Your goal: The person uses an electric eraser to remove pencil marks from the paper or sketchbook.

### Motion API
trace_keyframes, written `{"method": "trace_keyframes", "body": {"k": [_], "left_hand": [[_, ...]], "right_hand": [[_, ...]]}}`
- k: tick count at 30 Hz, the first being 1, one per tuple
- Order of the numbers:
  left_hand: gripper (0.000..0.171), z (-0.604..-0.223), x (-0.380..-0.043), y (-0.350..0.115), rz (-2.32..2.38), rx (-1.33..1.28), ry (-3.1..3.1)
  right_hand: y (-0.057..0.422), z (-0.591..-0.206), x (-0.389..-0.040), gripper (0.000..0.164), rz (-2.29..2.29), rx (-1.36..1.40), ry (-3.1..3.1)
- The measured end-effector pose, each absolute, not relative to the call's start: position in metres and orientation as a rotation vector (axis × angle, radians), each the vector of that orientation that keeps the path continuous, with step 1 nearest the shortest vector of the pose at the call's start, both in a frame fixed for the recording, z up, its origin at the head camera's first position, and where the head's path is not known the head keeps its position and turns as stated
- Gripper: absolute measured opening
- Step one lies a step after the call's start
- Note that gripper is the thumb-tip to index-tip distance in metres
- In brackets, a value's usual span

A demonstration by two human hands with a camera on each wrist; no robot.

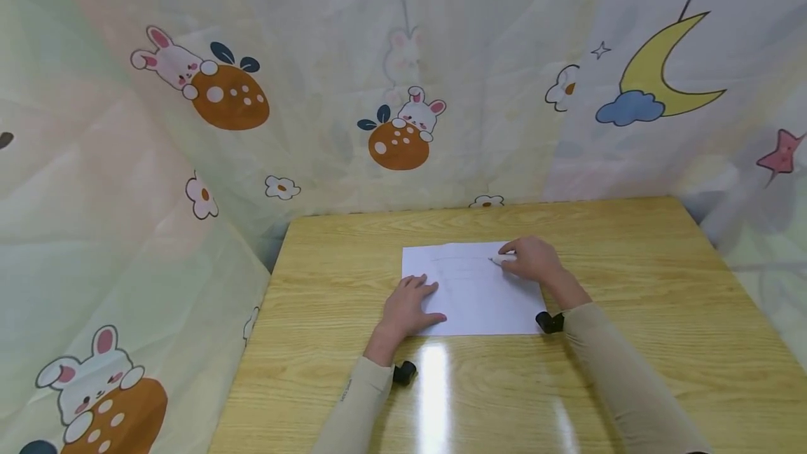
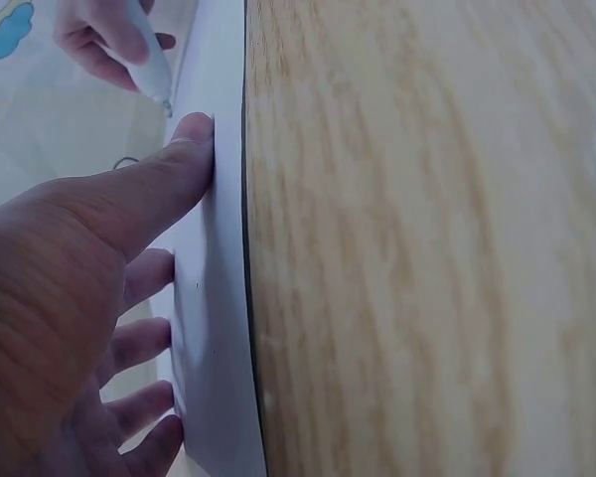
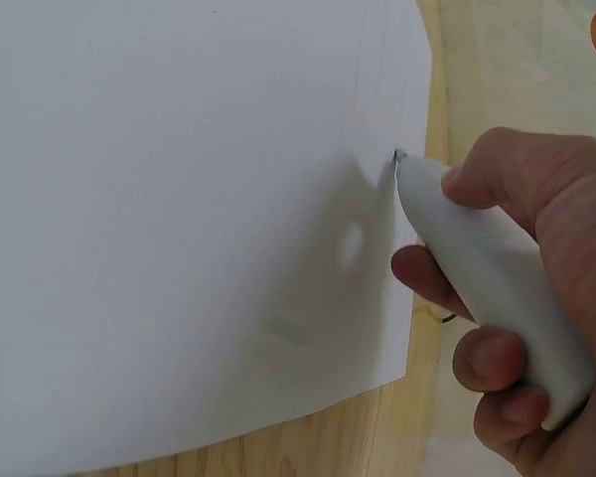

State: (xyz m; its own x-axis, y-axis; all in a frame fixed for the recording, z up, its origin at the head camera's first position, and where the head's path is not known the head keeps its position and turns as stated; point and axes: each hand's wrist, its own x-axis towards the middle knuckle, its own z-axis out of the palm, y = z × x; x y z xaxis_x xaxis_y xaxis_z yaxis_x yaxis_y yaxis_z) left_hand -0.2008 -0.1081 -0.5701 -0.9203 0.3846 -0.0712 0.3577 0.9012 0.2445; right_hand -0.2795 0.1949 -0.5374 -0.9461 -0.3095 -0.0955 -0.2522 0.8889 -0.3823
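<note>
A sheet of white paper (image 1: 479,300) lies on the table, with a few faint lines across its upper part. My left hand (image 1: 406,305) rests on its left side, thumb and fingers spread; the left wrist view shows the thumb (image 2: 164,179) by the near edge. At the upper right of the sheet, my right hand (image 1: 532,259) grips a thick white pen-shaped tool (image 3: 497,263) with a small metal tip. In the right wrist view that tip meets the paper beside the faint lines, and the fingers wrap round the smooth body.
The wooden table (image 1: 340,251) extends on all sides of the sheet. Behind it hangs a printed cloth (image 1: 315,90) with rabbits, strawberries and a moon. Black wrist devices (image 1: 405,373) sit at both sleeves.
</note>
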Motion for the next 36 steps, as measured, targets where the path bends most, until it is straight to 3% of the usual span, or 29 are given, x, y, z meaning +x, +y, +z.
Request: {"method": "trace_keyframes", "body": {"k": [36], "left_hand": [[0.074, -0.5702, -0.2008, -0.1083, 0.339, 0.557, 2.939]], "right_hand": [[0.1931, -0.5427, -0.2826, 0.03, -0.557, -0.46, 2.9]]}}
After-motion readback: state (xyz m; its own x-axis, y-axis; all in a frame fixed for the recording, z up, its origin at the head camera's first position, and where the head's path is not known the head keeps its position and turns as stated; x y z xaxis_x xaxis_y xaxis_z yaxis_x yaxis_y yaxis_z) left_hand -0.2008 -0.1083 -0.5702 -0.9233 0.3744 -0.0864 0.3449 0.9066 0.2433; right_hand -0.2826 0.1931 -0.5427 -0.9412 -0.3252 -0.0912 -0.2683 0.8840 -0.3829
